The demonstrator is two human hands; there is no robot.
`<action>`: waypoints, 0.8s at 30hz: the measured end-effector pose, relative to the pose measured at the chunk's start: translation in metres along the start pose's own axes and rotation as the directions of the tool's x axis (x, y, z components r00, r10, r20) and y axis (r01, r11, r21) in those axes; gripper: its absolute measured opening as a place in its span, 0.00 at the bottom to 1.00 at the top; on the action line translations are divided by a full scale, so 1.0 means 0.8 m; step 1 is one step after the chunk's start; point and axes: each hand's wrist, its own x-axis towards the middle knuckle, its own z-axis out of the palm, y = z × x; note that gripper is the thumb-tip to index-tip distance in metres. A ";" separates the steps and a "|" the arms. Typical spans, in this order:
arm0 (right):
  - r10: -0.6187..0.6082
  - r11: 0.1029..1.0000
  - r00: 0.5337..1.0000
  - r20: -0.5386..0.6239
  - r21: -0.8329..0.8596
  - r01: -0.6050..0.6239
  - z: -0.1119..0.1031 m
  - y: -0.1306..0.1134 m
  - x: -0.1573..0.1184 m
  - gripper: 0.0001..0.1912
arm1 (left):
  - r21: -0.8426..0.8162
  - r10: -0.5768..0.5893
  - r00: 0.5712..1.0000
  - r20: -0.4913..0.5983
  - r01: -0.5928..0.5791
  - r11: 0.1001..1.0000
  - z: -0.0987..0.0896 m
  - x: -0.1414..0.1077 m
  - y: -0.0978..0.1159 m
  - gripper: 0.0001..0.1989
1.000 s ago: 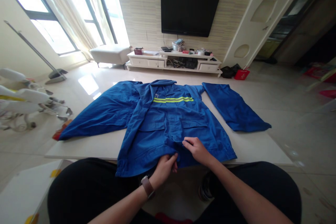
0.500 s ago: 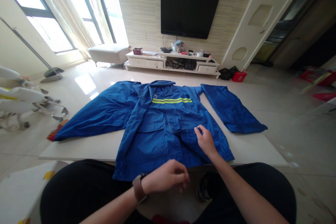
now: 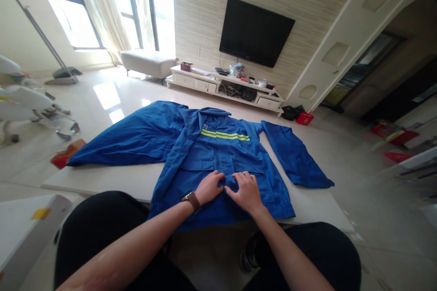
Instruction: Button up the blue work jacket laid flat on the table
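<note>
A blue work jacket [image 3: 201,193] with yellow-green stripes across its chest lies spread front up, its collar away from me and its hem towards me. Both sleeves stretch out to the sides. At the middle of the front, below the pocket flaps, my left hand [image 3: 210,187] has its fingers curled on the cloth by the front opening. Close beside it, my right hand [image 3: 247,192] bends its fingers and thumb around a bit of the same cloth. The fingertips are partly hidden in the fabric. A brown-strapped watch [image 3: 193,200] sits on my left wrist.
Under the jacket is a low white table [image 3: 102,181]. A white box-like piece [image 3: 27,227] stands at the near left, and a red box [image 3: 68,153] lies on the floor beyond the left sleeve. Across the room are a TV cabinet [image 3: 194,82] and a television [image 3: 256,32].
My left hand has moved up from below the hem onto the jacket front. The right hand has come left from the pocket flap to the middle. The view has tilted.
</note>
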 end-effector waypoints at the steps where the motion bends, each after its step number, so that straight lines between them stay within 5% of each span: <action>1: 0.000 1.000 0.999 0.032 -0.021 0.001 0.000 -0.005 0.006 0.17 | -0.002 0.009 1.000 0.002 -0.009 1.000 0.000 -0.002 -0.001 0.12; 9: 0.006 0.999 0.961 0.276 -0.047 0.007 0.012 -0.013 0.047 0.10 | -0.022 0.048 0.999 0.006 -0.048 0.999 -0.001 0.000 -0.012 0.13; 16: 0.247 0.877 0.931 0.270 0.347 -0.333 0.050 0.013 0.070 0.02 | 0.099 0.010 1.000 -0.003 -0.010 0.995 0.006 0.008 -0.013 0.07; 24: 0.302 0.699 0.928 0.217 0.611 -0.371 0.087 0.047 0.067 0.09 | 0.075 -0.066 0.998 0.008 0.066 0.995 -0.002 0.021 -0.013 0.08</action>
